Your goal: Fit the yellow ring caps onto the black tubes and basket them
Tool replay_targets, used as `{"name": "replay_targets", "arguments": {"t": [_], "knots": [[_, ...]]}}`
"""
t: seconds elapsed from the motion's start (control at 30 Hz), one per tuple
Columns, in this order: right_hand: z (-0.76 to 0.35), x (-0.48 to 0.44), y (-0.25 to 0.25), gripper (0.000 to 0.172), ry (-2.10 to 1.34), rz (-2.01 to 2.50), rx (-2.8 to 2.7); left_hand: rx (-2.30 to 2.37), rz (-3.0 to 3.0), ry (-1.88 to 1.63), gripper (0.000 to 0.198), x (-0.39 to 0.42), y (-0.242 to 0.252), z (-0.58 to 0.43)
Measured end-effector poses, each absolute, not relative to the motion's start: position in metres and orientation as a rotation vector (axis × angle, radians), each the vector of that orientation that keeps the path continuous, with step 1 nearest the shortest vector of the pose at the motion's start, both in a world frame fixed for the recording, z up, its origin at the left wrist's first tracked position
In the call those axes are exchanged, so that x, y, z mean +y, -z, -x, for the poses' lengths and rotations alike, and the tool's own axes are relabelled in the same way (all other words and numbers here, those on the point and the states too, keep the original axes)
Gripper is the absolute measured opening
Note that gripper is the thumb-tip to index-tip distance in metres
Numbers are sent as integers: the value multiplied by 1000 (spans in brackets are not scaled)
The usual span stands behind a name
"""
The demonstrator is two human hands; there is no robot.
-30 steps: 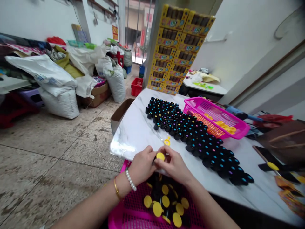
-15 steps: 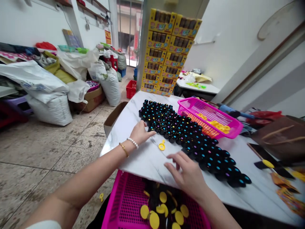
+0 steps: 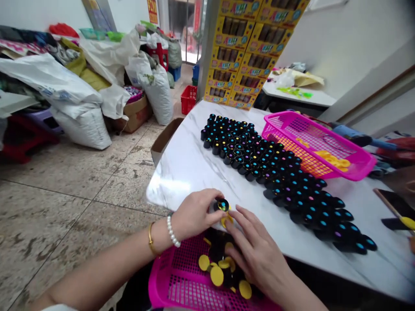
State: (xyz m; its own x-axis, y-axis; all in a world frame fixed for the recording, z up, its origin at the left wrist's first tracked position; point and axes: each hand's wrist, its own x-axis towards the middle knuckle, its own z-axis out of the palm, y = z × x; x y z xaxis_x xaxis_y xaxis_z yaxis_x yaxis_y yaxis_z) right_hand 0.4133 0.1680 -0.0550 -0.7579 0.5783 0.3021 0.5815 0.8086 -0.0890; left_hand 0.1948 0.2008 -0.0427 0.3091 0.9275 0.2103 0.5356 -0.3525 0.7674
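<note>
My left hand (image 3: 194, 214) grips a small black cylindrical cup (image 3: 221, 204) upright near the table's front edge. A blue dot and some yellow show inside its open top. Fingertips of my right hand (image 3: 254, 248) are on a yellow ring piece (image 3: 227, 219), right beside that cup; the thumb sits lower, by the table edge. Beyond both hands, many similar black cups (image 3: 246, 151) stand packed in a long group, with blue, yellow, purple and pink dots in their tops. Below my hands, a magenta basket (image 3: 165, 276) holds yellow discs (image 3: 216, 275) and black pieces.
On the marble-patterned table (image 3: 184, 160), a pink basket (image 3: 356, 168) with yellow ring pieces (image 3: 333, 160) stands behind the cups. Stacked yellow boxes (image 3: 230, 32) rise at the table's far end. An open cardboard box (image 3: 165, 138) and white sacks (image 3: 78, 125) are to the left.
My left hand has taken a black cup from the group and brought it toward me. My right hand has moved onto the yellow ring piece, now at the table edge. The view has tilted down.
</note>
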Motion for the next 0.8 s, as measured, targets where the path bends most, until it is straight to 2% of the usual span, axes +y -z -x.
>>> {"name": "replay_targets", "arguments": {"t": [0.13, 0.3, 0.43, 0.57, 0.7, 0.8], "knots": [[-416, 173, 66, 35, -246, 709, -2525, 1277, -2023, -956, 28, 195, 54, -195], [-405, 174, 57, 14, -761, 965, -2049, 1281, -2074, -979, 30, 197, 58, -194], [-400, 186, 40, 15, -1145, 1128, -1556, 1292, -2078, -962, 35, 196, 60, -195], [-403, 208, 21, 22, -1264, 1173, -1848, 1286, -2103, -913, 35, 198, 61, -195], [-394, 222, 8, 27, -1203, 1201, -2073, 1298, -2132, -888, 29, 198, 61, -196], [-386, 230, 9, 21, -1208, 1310, -2042, 1337, -2119, -884, 27, 197, 61, -196]]}}
